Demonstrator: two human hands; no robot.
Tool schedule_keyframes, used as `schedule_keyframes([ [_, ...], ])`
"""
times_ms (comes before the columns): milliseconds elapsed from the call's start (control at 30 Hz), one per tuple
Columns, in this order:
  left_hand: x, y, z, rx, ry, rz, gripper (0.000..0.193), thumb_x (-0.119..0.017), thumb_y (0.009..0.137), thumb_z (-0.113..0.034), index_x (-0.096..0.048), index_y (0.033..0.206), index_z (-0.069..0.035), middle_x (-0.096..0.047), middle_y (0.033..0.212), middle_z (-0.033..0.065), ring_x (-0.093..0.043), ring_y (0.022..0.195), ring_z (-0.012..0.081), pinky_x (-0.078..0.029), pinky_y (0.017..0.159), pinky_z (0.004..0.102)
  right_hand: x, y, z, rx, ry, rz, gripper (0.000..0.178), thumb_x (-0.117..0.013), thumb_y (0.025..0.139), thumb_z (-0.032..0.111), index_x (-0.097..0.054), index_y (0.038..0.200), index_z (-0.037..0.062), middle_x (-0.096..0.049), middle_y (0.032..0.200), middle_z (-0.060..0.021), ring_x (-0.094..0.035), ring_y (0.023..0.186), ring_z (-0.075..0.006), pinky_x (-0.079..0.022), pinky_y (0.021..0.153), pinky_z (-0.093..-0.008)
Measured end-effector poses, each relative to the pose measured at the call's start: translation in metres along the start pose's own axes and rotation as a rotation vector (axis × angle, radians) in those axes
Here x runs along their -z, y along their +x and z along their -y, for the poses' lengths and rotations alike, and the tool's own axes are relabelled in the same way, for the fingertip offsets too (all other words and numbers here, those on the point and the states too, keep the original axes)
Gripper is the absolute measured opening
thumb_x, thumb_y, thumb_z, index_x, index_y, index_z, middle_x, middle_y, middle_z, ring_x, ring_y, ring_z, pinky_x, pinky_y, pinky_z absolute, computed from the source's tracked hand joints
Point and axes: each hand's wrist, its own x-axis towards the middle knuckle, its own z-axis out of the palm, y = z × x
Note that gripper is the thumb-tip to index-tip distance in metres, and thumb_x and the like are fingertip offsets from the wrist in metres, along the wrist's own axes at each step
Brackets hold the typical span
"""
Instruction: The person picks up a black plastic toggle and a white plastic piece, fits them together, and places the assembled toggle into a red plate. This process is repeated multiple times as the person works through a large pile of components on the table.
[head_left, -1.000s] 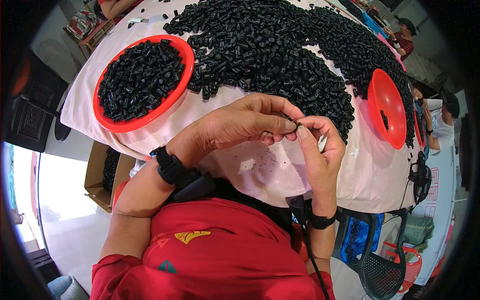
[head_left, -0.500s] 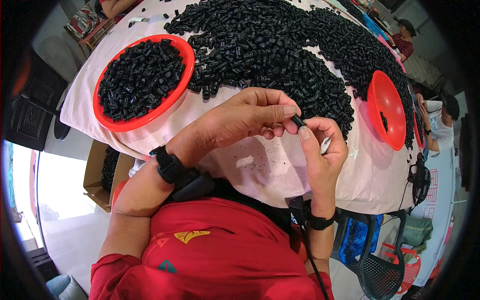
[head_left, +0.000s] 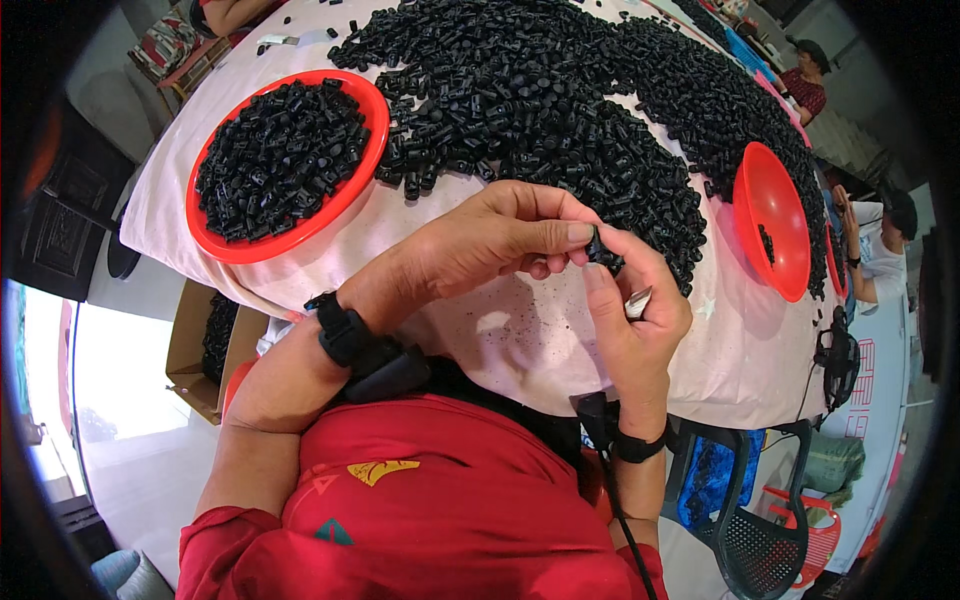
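Observation:
My left hand (head_left: pixel 492 232) pinches a small black plastic part (head_left: pixel 596 246) between thumb and fingers, above the cloth-covered table. Just to the right, my right hand (head_left: pixel 640 325) is closed, its thumb and forefinger at the same part. A silvery metal blade (head_left: pixel 638 302) juts from the curled fingers of that hand; the rest of it is hidden. Beyond my hands spreads a big heap of similar black parts (head_left: pixel 530 95). At the left, a red basin (head_left: pixel 378 120) is filled with more of them.
A second red basin (head_left: pixel 785 215) stands tilted at the right with a few black parts inside. Dark crumbs (head_left: pixel 540 320) dot the pale tablecloth (head_left: pixel 450 320). A cardboard box (head_left: pixel 190 345) sits lower left, a dark chair (head_left: pixel 765 540) lower right. Other people are around the table.
My right forefinger has moved up over the black part and the thumb has shifted slightly left. The metal blade has tilted and moved a little left and down with the right hand.

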Motion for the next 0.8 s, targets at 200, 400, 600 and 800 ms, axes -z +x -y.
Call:
schedule_keyframes([
  [200,0.0005,0.0042,0.0044,-0.004,-0.009,-0.010,0.021,-0.063,0.092,-0.020,-0.064,0.107,-0.007,-0.061,0.085,-0.0040,-0.054,0.075,0.0028,-0.042,0.065,0.0180,-0.0006,0.0016,-0.0071,0.194,-0.142,-0.025,0.034,-0.072,0.075,-0.005,-0.067,0.108,0.0015,-0.071,0.091,-0.0115,-0.068,0.069,-0.0151,-0.053,0.059,-0.0247],
  [400,0.0018,0.0043,0.0068,0.007,0.005,-0.017,0.021,-0.063,0.092,-0.022,-0.064,0.107,-0.007,-0.061,0.085,-0.0052,-0.053,0.075,0.0028,-0.041,0.065,0.0183,0.0010,0.0007,-0.0053,0.306,-0.283,-0.021,0.030,-0.074,0.073,-0.003,-0.068,0.102,0.0012,-0.071,0.086,-0.0126,-0.068,0.064,-0.0184,-0.052,0.055,-0.0250],
  [600,-0.0046,0.0051,0.0063,-0.003,0.033,-0.046,0.022,-0.062,0.093,-0.023,-0.063,0.109,-0.008,-0.060,0.087,-0.0056,-0.053,0.075,0.0019,-0.042,0.066,0.0173,-0.0018,0.0040,-0.0090,0.339,-0.257,-0.064,0.027,-0.075,0.073,-0.002,-0.068,0.098,0.0027,-0.069,0.075,-0.0089,-0.064,0.055,-0.0159,-0.049,0.050,-0.0250],
  [800,-0.0031,0.0047,0.0093,-0.001,0.020,-0.033,0.024,-0.061,0.094,-0.024,-0.062,0.112,-0.008,-0.060,0.088,-0.0051,-0.053,0.076,0.0015,-0.043,0.065,0.0172,-0.0015,0.0000,-0.0052,0.338,-0.295,-0.022,0.020,-0.077,0.073,0.001,-0.066,0.090,0.0036,-0.065,0.068,-0.0054,-0.060,0.051,-0.0129,-0.045,0.046,-0.0234],
])
